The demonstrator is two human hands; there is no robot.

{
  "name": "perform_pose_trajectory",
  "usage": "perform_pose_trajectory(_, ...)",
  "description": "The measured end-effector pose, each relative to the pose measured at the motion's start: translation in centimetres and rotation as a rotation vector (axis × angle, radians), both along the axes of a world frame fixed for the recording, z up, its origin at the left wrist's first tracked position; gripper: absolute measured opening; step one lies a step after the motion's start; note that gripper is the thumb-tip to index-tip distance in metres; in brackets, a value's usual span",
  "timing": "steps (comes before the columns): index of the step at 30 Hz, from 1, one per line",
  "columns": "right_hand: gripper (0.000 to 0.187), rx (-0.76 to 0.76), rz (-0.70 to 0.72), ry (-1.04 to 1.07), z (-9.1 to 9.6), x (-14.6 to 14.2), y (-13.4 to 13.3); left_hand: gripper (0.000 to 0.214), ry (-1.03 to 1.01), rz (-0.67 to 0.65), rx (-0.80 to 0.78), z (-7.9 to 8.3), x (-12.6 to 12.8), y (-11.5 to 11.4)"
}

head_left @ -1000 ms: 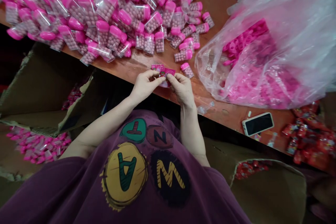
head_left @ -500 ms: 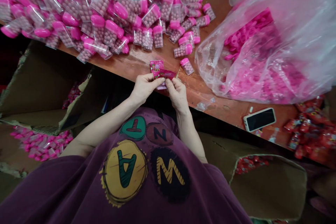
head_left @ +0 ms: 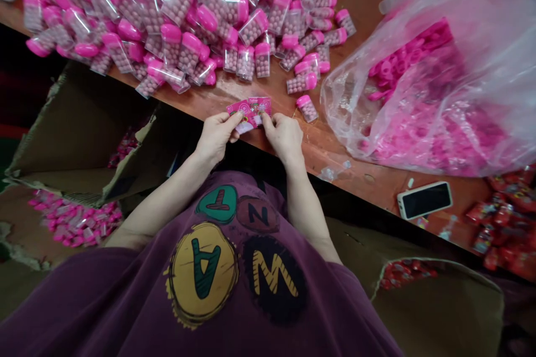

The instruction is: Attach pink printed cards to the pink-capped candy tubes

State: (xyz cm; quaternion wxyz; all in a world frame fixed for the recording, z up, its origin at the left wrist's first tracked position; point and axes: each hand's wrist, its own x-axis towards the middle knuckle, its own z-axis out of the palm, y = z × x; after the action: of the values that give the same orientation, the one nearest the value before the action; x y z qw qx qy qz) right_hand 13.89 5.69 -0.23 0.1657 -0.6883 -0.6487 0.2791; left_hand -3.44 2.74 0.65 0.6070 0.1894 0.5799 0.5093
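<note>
At the table's near edge, my left hand (head_left: pixel 215 136) is closed, thumb and fingers pinching a pink printed label (head_left: pixel 240 109). My right hand (head_left: pixel 285 136), also closed, has its thumb on a second pink printed piece (head_left: pixel 259 106) that meets or overlaps the first. I cannot tell whether the two are joined. Just right of my right hand lies a small clear jar (head_left: pixel 307 109) with a pink cap and pale pink balls inside. Beyond both hands is a large heap of similar capped jars (head_left: pixel 188 53).
A clear plastic bag (head_left: pixel 355 128) holding pink plastic parts spreads over the table's right side. A phone (head_left: pixel 425 201) and red wrapped packets (head_left: pixel 502 215) lie nearer its edge. Cardboard boxes (head_left: pixel 79 139) stand below the table, and more pink-capped pieces (head_left: pixel 79 220) lie at lower left.
The pink printed pieces, bunched and folded between my fingers before, are now spread flatter side by side. My hands have moved slightly apart. The whole view has shifted a little.
</note>
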Motion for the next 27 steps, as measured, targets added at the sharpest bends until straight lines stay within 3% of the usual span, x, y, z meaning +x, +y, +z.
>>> perform_pose_trajectory(2, 0.048, 0.011, -0.064, -0.058, 0.0, -0.1, -0.2, 0.031, -0.087, -0.020, -0.026, 0.2, 0.0, -0.2)
perform_pose_trajectory(4, 0.048, 0.063, -0.143, 0.044, 0.0, -0.1, -0.7, 0.030, -0.149, -0.026, -0.033, 0.4, 0.3, -0.2)
perform_pose_trajectory(7, 0.052, 0.075, -0.111, 0.460, 0.4, -0.5, -1.9, 0.031, -0.189, -0.031, 0.001, 0.6, 1.1, -0.3)
perform_pose_trajectory(9, 0.051, -0.030, -0.031, 0.721, 0.8, -1.0, -2.8, 0.032, -0.192, -0.039, 0.026, 0.7, 1.8, -0.5)
perform_pose_trajectory(11, 0.051, -0.114, -0.055, 0.836, 1.0, -1.4, -3.4, 0.034, -0.165, -0.034, 0.031, 0.9, 2.4, -0.7)
perform_pose_trajectory(15, 0.046, -0.079, -0.168, 0.789, 1.4, -1.3, -4.3, 0.035, -0.107, -0.013, 0.038, 1.0, 3.4, -1.0)
perform_pose_trajectory(21, 0.034, 0.200, -0.063, 0.424, 0.9, -0.4, -5.0, 0.029, -0.118, -0.045, 0.070, 0.5, 4.8, -0.5)
perform_pose_trajectory(27, 0.039, 0.322, -0.023, 0.403, 0.1, 0.6, -5.0, 0.036, -0.140, -0.131, 0.015, 0.9, 5.4, -0.1)
